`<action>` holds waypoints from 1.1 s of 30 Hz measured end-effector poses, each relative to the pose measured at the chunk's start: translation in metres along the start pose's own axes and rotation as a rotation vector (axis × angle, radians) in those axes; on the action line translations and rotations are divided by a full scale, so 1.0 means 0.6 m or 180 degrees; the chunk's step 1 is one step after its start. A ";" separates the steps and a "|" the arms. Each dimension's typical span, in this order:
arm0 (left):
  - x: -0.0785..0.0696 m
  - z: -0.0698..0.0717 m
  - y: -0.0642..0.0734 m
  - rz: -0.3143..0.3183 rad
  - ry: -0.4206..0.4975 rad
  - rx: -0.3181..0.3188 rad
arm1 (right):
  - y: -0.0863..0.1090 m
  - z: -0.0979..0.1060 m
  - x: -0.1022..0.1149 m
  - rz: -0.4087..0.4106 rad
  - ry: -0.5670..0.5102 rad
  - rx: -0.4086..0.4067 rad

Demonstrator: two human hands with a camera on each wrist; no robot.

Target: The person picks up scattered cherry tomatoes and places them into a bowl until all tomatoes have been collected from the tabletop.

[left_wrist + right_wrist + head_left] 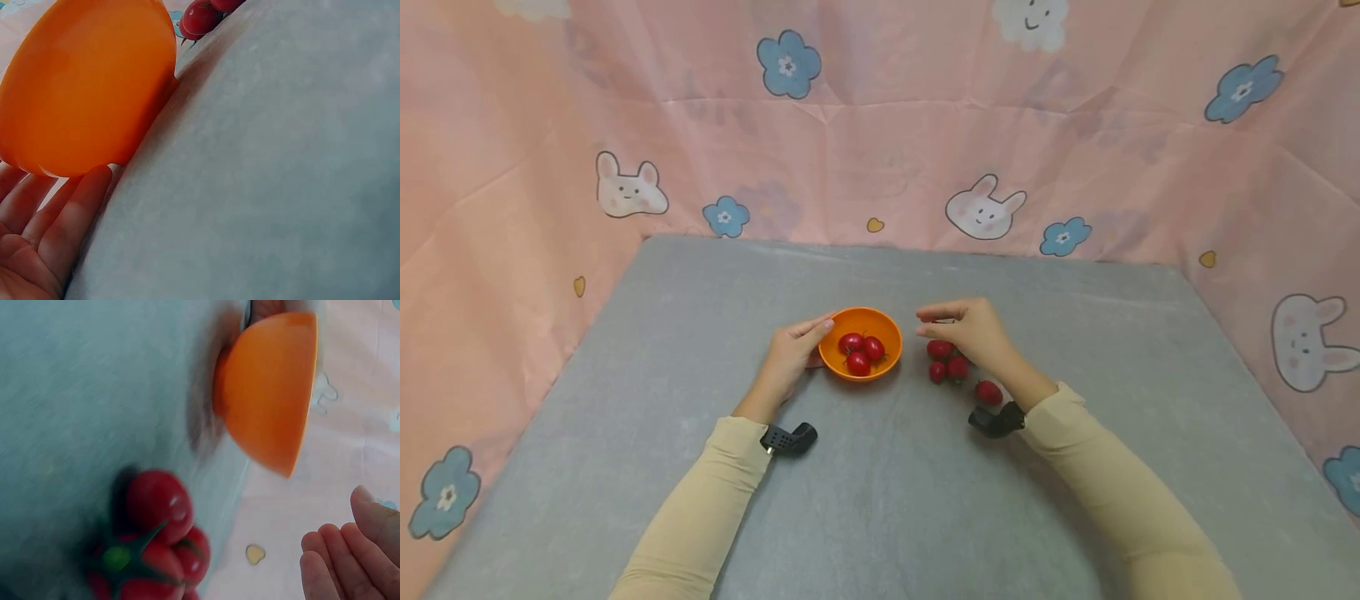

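The left sleeve (696, 508) and the right sleeve (1123, 492), both beige, are lying nearest and are extending over the grey table (880, 508). Each wrist is wearing a black device (788, 439). The left hand (786, 358) is holding the orange bowl (876, 323) at its left side: the thumb is resting at the rim, and the fingers are supporting the outer wall. The bowl is standing upright on the table, and three red tomatoes (858, 363) are lying inside it. The right hand (976, 331) is hovering to the right of the bowl, its thumb and fingers standing apart and gripping nothing. Below and beside this hand, loose tomatoes (957, 368) are lying on the table, one of them (988, 392) nearer to the right wrist. Behind, a pink patterned cloth (880, 142) is hanging.
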State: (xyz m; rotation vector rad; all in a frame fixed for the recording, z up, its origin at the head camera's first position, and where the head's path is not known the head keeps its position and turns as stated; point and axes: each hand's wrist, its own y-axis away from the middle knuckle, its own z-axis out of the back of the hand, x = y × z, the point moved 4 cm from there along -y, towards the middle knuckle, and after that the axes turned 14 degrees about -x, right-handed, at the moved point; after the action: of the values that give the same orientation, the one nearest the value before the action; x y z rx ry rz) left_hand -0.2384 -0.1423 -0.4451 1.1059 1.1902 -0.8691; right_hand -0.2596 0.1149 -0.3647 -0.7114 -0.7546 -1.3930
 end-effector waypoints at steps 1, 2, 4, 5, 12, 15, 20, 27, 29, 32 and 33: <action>0.000 0.000 0.000 -0.0005 -0.0006 0.0001 | 0.001 0.004 -0.004 -0.0027 -0.0003 -0.0013; 0.001 0.001 0.000 -0.0003 -0.0001 -0.0004 | 0.002 0.008 -0.008 -0.0049 -0.0017 -0.0030; 0.001 0.001 -0.001 -0.0006 0.0000 -0.0007 | 0.003 0.014 -0.015 -0.0059 -0.0041 -0.0067; 0.002 0.001 0.000 -0.0008 -0.0006 -0.0010 | 0.003 0.017 -0.019 -0.0057 -0.0058 -0.0083; 0.003 0.002 0.000 -0.0004 -0.0044 -0.0006 | 0.009 0.035 -0.048 -0.0188 -0.0047 -0.0201; 0.003 0.002 -0.001 0.0002 -0.0030 -0.0001 | 0.010 0.042 -0.061 -0.0252 -0.0050 -0.0294; 0.001 0.003 0.000 0.0011 0.0004 0.0002 | 0.013 0.053 -0.078 -0.0260 -0.0069 -0.0383; 0.002 0.002 0.000 -0.0009 -0.0001 0.0029 | 0.021 0.063 -0.096 -0.0334 -0.0079 -0.0398; 0.002 0.001 0.000 -0.0010 0.0001 0.0034 | 0.025 0.065 -0.099 -0.0397 -0.0115 -0.0389; 0.001 0.001 0.000 -0.0017 -0.0010 0.0028 | 0.028 0.067 -0.107 -0.0490 -0.0137 -0.0354; 0.001 0.001 0.000 -0.0017 -0.0015 0.0027 | 0.028 0.067 -0.111 -0.0507 -0.0140 -0.0350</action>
State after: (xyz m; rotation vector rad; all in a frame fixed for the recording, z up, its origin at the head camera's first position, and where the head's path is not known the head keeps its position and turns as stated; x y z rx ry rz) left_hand -0.2381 -0.1425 -0.4456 1.1074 1.1871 -0.8812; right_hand -0.2467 0.1873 -0.3949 -0.7833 -0.7875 -1.5774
